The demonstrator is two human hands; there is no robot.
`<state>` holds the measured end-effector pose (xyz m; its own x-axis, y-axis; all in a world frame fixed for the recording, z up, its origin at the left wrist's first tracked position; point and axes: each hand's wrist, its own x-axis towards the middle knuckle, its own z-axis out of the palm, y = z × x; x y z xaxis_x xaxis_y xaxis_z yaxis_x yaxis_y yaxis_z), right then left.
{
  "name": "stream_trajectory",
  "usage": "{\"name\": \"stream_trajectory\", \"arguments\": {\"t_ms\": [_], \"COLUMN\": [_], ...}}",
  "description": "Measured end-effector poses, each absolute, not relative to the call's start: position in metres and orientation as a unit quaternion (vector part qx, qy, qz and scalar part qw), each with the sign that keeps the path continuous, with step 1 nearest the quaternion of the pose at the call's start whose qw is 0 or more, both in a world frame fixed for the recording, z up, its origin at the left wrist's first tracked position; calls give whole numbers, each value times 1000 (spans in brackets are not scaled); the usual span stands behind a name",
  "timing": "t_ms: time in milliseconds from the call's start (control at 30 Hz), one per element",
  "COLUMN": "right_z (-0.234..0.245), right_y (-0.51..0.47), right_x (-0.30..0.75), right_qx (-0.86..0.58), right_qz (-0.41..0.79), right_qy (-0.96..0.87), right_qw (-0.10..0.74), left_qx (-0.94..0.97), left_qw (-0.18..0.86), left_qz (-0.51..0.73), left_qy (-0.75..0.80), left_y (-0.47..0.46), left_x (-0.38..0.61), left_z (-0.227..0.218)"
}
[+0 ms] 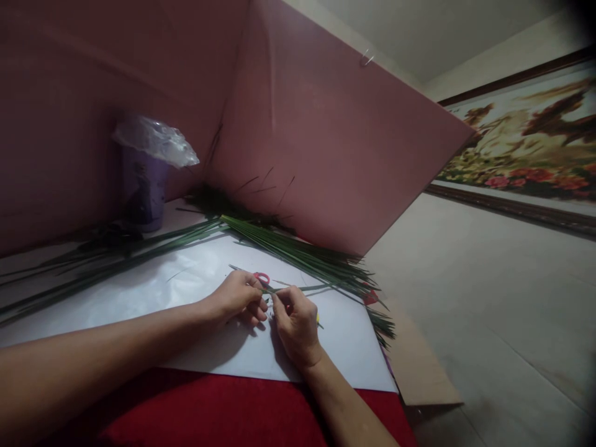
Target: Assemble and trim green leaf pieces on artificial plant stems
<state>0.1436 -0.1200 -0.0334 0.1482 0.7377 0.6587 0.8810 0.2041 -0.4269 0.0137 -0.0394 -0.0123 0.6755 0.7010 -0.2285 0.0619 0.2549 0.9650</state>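
My right hand (295, 323) and left hand (239, 297) meet over the white sheet (195, 292) on the red-covered counter (223, 410), both pinched on one thin green leaf strip (302, 288) that lies across the sheet just beyond my fingertips. Red-handled scissors (261, 277) rest on the sheet, touching my left hand's far side. Beyond lies a bundle of long green leaves (298, 251), then a purple cup (144, 186) topped with clear plastic, against the pink partition (326, 155).
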Motion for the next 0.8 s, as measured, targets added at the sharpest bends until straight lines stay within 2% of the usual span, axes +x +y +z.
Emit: {"name": "stream_trajectory", "arguments": {"t_ms": [333, 800], "right_z": [-30, -22], "right_y": [-125, -126], "right_x": [145, 149], "right_qx": [-636, -622], "right_qz": [-121, -177], "right_qy": [-666, -677], "right_qw": [370, 352], "left_qx": [574, 609], "left_qw": [710, 698], "left_qz": [269, 232], "left_qy": [305, 297], "left_y": [-34, -38], "left_x": [15, 14], "left_z": [-16, -8]}}
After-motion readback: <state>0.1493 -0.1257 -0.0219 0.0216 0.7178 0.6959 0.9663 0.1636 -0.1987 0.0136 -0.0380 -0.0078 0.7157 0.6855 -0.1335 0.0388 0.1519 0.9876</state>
